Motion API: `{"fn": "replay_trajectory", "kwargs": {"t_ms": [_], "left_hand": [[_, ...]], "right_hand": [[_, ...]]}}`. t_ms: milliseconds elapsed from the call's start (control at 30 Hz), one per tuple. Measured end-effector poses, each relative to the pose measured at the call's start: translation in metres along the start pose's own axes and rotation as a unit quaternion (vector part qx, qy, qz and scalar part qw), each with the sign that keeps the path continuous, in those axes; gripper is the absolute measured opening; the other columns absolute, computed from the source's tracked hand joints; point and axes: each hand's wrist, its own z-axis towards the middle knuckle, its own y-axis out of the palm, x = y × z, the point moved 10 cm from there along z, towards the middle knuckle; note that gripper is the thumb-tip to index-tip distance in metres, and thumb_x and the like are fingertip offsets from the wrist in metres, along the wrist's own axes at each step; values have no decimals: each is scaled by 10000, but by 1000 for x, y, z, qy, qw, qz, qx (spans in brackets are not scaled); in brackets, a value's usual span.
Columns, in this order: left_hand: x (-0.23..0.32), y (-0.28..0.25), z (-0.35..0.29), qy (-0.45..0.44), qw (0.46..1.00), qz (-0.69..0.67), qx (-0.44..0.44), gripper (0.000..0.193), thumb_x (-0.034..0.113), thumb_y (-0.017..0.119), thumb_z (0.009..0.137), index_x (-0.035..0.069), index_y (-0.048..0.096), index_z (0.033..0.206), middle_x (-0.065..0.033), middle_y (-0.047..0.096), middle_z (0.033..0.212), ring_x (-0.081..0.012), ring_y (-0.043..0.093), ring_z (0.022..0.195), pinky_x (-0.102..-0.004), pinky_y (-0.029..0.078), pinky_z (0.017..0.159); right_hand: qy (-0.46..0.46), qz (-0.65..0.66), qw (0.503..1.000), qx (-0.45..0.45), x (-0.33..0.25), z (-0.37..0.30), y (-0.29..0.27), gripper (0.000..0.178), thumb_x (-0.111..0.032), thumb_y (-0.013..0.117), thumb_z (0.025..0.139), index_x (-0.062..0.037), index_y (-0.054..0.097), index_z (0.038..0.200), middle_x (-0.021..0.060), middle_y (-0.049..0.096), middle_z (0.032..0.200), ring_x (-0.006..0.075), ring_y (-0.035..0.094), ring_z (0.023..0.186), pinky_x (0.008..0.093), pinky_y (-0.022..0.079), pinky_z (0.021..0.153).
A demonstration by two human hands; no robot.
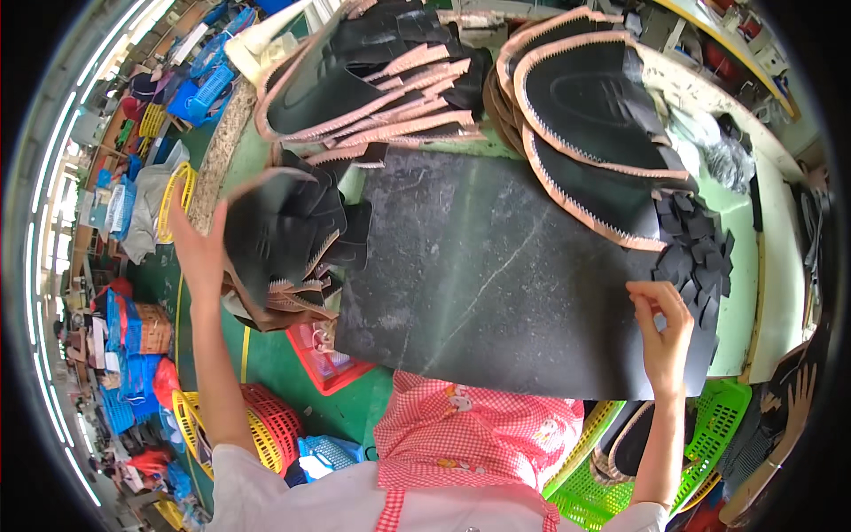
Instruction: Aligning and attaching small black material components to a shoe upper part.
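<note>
Black uppers (288, 217) crowd the table (729, 346) at its left edge, seemingly for reach. Left hand (200, 253) spreads fingers; right hand (667, 330) bunches them.

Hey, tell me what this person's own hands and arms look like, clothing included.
The left hand and right hand wear no gloves. Both forearms are bare, with no watch visible; pale grey sleeves show at the lower edge.

White tube lights (82, 477) curve along the frame's left edge, a red rectangular plastic tray (350, 379) and a red perforated plastic basket (269, 415) sit at lower left, and crumpled clear plastic (729, 165) lies upper right.
</note>
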Motion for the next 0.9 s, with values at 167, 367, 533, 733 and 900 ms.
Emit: {"fn": "replay_trajectory", "kwargs": {"t_ms": [167, 367, 533, 733, 900], "left_hand": [[169, 56, 51, 262, 954, -130, -63, 746, 196, 785, 867, 112, 466, 1536, -164, 433, 1596, -338, 351, 1513, -464, 283, 1236], [75, 149, 129, -64, 924, -298, -231, 521, 404, 499, 1077, 80, 541, 1483, -118, 516, 1547, -245, 429, 1471, -412, 291, 1235], [159, 51, 32, 32, 900, -424, -95, 536, 399, 425, 1101, 0, 600, 1413, -185, 579, 1455, -278, 572, 1333, -405, 394, 1159], [304, 62, -197, 463, 705, -244, -478, 597, 328, 711, 821, 223, 641, 1405, -151, 495, 1540, -367, 439, 1453, -589, 301, 1199], [307, 67, -188, 372, 670, -336, -547, 595, 429, 755, 839, 218, 655, 1387, -158, 463, 1568, -398, 385, 1484, -606, 268, 1205]], "right_hand": [[-16, -87, 995, 45, 26, 43, -14, 196, 39, 651, 915, -34, 686, 1094, 86, 688, 1003, 186, 636, 784, 311, 527, 721], [-10, -102, 995, -18, 53, 54, -18, 431, -6, 769, 831, -42, 675, 1250, 91, 655, 1090, 181, 625, 848, 303, 533, 753], [27, -173, 983, 53, 57, 41, -42, 447, -54, 802, 810, -26, 660, 1232, 110, 645, 1063, 237, 653, 889, 341, 551, 805], [-26, -219, 973, 69, 45, 43, -31, 278, 8, 644, 826, -45, 704, 1092, 165, 726, 997, 339, 715, 919, 423, 574, 844], [-11, -172, 978, 118, 57, 32, -55, 306, 54, 619, 844, -57, 717, 1112, 145, 730, 956, 295, 726, 895, 379, 576, 849]]}}
